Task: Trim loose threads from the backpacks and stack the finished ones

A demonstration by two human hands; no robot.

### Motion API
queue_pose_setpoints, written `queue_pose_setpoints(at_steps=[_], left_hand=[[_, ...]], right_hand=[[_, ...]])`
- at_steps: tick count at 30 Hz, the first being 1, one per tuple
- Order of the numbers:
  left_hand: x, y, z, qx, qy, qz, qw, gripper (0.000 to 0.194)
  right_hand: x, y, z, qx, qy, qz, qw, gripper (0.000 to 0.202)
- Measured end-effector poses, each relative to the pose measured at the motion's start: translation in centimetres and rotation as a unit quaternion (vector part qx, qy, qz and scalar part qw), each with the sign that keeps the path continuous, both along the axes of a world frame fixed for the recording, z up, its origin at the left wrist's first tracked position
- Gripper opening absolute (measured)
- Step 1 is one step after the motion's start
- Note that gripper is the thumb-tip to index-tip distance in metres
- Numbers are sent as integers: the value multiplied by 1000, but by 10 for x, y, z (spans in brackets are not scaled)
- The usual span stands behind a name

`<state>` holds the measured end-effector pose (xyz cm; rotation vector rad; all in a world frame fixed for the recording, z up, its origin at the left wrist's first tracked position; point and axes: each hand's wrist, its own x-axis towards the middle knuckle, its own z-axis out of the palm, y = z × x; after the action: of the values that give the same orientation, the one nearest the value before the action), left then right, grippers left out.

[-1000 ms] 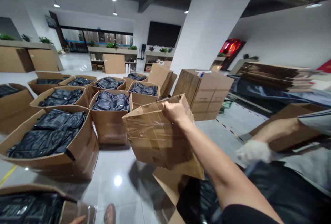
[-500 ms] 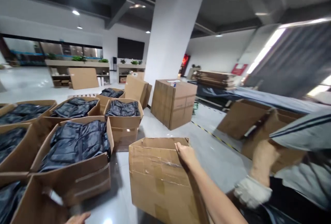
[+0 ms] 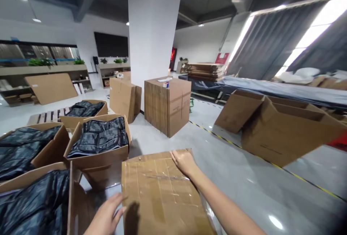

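A brown cardboard box [image 3: 162, 195] with clear tape across its near side stands in front of me. My right hand [image 3: 183, 162] grips its top edge near the right corner, with fingers folded over the rim. By the box's left edge is my left hand [image 3: 108, 213], fingers apart and thumb out. Its fingertips are at the edge; whether they touch it I cannot tell. To the left, open cartons [image 3: 101, 159] hold dark, camouflage-patterned padded goods [image 3: 101, 135] that look like bags or vests.
Upright flattened cartons [image 3: 168, 108] stand by a white pillar [image 3: 154, 29]. Empty open boxes [image 3: 287, 130] lie at the right beside a yellow-black floor line [image 3: 233, 142]. Farther back, a long covered table [image 3: 252, 85] carries stacked cardboard [image 3: 204, 70].
The view has swung right. My left hand has come up to the box's left edge, while my right hand keeps its grip. The other person at the right is out of view.
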<state>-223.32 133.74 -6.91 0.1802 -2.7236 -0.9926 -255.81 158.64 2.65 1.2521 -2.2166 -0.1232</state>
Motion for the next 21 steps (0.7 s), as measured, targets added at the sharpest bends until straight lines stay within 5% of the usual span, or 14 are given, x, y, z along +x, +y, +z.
queue_pose_setpoints(at_steps=[4,7,11,14,21], left_hand=[[-129,-2,57,5,14,-14,1000,45],[-230,-7,72,-7,-5,-50,999,60],[-363,-6,63,-3,-80,-152,985,84],[-456,8,52,30,-140,-211,967,62],[-640,94,37,115,-191,-346,911,40]], right_hand=[[-61,-8,15,-41,88,87,991,43],[-113,-5,22,-34,101,112,988,39],[-192,9,36,-24,127,106,986,37],[-249,25,50,-22,126,78,989,37],[-357,98,64,-5,103,-57,993,34]])
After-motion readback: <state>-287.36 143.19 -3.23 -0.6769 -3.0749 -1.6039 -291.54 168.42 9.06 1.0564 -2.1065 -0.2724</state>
